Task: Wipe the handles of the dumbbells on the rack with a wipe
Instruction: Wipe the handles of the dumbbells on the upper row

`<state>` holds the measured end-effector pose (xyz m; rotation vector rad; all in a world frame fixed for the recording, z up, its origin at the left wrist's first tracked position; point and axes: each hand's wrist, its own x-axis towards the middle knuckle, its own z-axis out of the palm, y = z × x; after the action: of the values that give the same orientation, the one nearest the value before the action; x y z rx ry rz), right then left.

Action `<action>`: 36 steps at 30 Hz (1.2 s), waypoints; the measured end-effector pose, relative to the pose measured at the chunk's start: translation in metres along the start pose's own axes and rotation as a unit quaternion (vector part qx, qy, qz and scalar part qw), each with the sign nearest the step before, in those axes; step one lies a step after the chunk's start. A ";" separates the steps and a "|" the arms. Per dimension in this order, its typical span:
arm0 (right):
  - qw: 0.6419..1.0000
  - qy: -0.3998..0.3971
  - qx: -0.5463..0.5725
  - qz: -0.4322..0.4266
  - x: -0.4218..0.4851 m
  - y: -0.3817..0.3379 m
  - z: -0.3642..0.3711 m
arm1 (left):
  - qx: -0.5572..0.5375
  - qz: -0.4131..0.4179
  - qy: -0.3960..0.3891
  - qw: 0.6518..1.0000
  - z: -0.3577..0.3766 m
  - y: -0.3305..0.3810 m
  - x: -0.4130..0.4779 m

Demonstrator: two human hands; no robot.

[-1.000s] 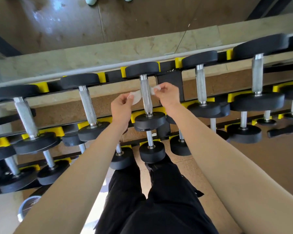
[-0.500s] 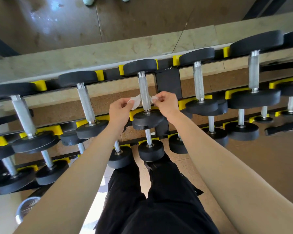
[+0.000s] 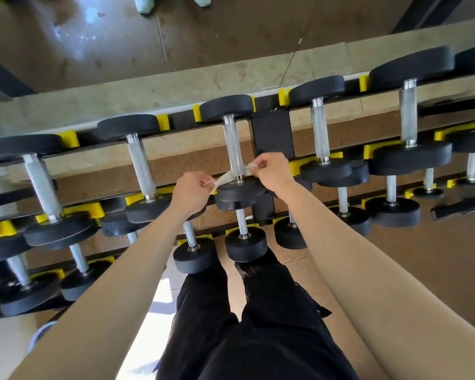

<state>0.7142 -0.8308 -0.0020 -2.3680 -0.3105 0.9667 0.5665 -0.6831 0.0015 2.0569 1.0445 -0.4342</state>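
- Target: the handle (image 3: 233, 149) of the centre dumbbell (image 3: 225, 107) on the top tier of the rack (image 3: 180, 121), straight ahead of me.
- Long axis: the handle runs away from me, near head (image 3: 240, 191) to far head, with the far end leaning slightly to my left.
- The wipe (image 3: 223, 181) is pulled into a strip across the handle at its near end, just above the near head. The handle shows in front of it, so I judge that it passes beneath.
- Left hand (image 3: 192, 193): fingers curled, pinching the wipe's left end, left of the handle and closer to me.
- Right hand (image 3: 272, 173): fingers curled, pinching the right end, right of the handle and a little farther out. This hand is nearer the bar.
- Judgement: the wipe is at the near limit of its travel. Any further stroke must go along the axis, away from me, toward the far head.
- In the way: the near head blocks movement toward me. The rack's black upright plate (image 3: 272, 133) stands just beside the handle on the right, close to my right knuckles.
- Neighbours: the left dumbbell handle (image 3: 141, 165) and the right dumbbell handle (image 3: 320, 133) lie roughly parallel and well apart. Neither crowds the hands.
- Lower-tier dumbbells (image 3: 246, 246) sit below my wrists, clear of the stroke.
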 end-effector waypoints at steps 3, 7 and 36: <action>0.999 0.032 -0.014 0.024 0.002 0.009 -0.024 | -0.022 0.013 0.003 1.000 0.010 0.018 0.004; 0.997 0.020 -0.078 0.009 0.000 0.010 -0.028 | -0.030 -0.011 -0.022 0.999 0.012 0.033 0.008; 0.865 -0.003 0.464 0.191 0.047 -0.065 -0.004 | -0.597 -0.186 0.127 0.770 -0.027 0.071 0.052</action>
<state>0.7507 -0.7600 0.0114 -1.5307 0.5479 0.9842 0.6529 -0.6608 0.0222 0.7512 1.3759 0.3222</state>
